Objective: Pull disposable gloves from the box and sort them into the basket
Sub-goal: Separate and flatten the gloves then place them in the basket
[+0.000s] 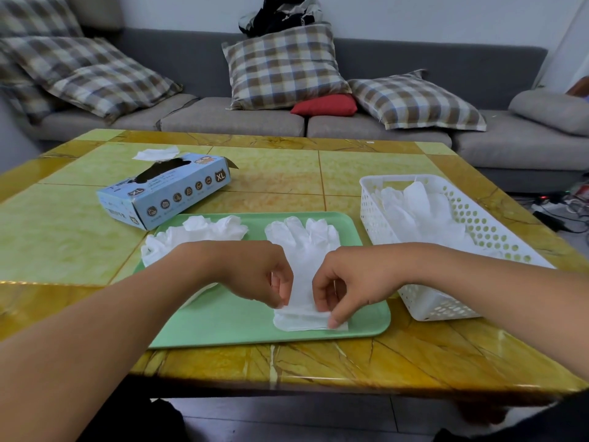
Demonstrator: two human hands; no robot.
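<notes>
One tiled table [287, 173] fronts a grey sofa [223, 119]; on it lies a green tray [223, 323]. Over the tray, the left hand [255, 272] and right hand [347, 282] curl their fingers, apparently pinching the cuff of a flat glove [304, 260]. The box [165, 189] sits behind the tray, the basket [446, 250] right of it.

Soft even light, glare on table [287, 371], edges bowed.

Tiled table [287, 173] — glove box [165, 191], tray [223, 320], basket [446, 307]
</notes>
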